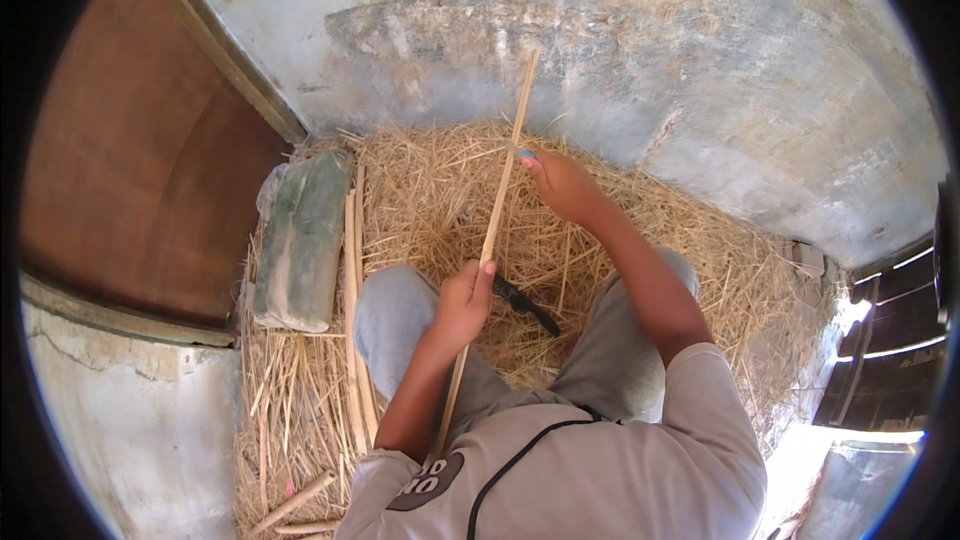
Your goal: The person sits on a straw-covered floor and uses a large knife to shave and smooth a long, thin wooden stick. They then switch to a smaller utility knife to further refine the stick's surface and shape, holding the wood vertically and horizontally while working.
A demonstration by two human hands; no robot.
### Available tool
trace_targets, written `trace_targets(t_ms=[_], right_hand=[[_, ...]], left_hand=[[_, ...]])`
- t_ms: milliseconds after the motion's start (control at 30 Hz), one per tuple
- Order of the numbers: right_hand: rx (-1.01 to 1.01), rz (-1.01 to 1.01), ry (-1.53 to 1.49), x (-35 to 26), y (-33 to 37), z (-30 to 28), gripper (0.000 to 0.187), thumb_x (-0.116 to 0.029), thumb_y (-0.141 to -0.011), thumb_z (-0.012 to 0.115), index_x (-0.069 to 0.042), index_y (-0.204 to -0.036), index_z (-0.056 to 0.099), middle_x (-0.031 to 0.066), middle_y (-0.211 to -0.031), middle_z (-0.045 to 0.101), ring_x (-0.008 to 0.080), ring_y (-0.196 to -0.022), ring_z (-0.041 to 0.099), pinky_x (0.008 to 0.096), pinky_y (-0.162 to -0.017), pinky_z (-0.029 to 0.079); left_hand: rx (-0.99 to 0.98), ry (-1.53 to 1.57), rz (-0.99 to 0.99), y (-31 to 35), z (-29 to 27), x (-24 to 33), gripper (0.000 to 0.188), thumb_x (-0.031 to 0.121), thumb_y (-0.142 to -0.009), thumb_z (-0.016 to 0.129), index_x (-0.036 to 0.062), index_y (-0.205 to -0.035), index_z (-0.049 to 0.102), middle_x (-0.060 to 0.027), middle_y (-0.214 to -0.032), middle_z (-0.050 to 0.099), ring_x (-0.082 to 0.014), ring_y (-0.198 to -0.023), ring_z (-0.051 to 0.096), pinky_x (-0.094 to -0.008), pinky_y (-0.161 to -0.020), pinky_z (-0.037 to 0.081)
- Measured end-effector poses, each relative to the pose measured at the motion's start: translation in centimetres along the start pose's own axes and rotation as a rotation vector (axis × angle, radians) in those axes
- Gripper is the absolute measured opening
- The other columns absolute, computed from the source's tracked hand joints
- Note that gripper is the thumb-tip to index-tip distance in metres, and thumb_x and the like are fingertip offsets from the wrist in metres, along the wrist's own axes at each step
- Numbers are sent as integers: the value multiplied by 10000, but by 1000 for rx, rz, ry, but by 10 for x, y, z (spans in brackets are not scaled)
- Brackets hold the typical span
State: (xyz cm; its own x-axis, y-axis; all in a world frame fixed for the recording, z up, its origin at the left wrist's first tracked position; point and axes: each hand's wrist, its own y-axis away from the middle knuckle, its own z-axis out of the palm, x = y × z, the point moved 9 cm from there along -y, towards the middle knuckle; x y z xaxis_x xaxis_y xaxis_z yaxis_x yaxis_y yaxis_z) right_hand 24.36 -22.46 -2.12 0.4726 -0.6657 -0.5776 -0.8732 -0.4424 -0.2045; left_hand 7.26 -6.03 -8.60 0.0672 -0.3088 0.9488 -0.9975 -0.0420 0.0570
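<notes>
A long, thin, pale wooden strip (501,198) slants up and away from my lap, its far end standing out against the wall. My left hand (464,302) is closed around it at about knee height, thumb along the strip. My right hand (566,187) is farther up, closed on a small knife (526,153) with a bit of blue at the handle. The short blade meets the strip; most of the handle is hidden in my fist. Between my legs, beside my left hand, lies a dark, long object (527,306), perhaps a sheath or larger blade.
Straw-like shavings (420,180) cover the floor around my bent legs. To the left are a worn greenish-grey block (297,240) and several pale wooden strips (354,310). Short sticks (295,502) lie at lower left. A stained wall (640,60) rises ahead; a brown panel (140,160) stands left.
</notes>
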Motion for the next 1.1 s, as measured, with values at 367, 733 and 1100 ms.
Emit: trace_targets(t_ms=[367, 733, 1100], right_hand=[[56, 21, 38, 4, -14, 7, 552, -478, -1087, 324, -1, -1033, 596, 261, -844, 633, 430, -818, 630, 527, -774, 493], [495, 484, -927, 119, -2, -78, 481, -517, -1026, 536, -45, -941, 563, 4, -571, 418, 121, -467, 401, 303, -449, 348], [109, 330, -1296, 17, 8, -39, 474, -477, -1023, 582, -10, -1097, 599, -40, -565, 392, 58, -392, 324, 248, -389, 296]], left_hand=[[-81, 282, -123, 44, -1, -2, 400, 405, -1093, 456, 101, -835, 466, 32, -604, 431, -72, -476, 413, -258, -438, 351], [-151, -44, -155, 151, 12, -8, 274, 267, -1060, 554, 8, -974, 583, -119, -677, 560, -136, -641, 543, -357, -591, 459], [35, -14, 34, 28, -4, 41, 270, 288, -1032, 623, 34, -946, 592, 3, -614, 513, -70, -531, 496, -267, -476, 394]])
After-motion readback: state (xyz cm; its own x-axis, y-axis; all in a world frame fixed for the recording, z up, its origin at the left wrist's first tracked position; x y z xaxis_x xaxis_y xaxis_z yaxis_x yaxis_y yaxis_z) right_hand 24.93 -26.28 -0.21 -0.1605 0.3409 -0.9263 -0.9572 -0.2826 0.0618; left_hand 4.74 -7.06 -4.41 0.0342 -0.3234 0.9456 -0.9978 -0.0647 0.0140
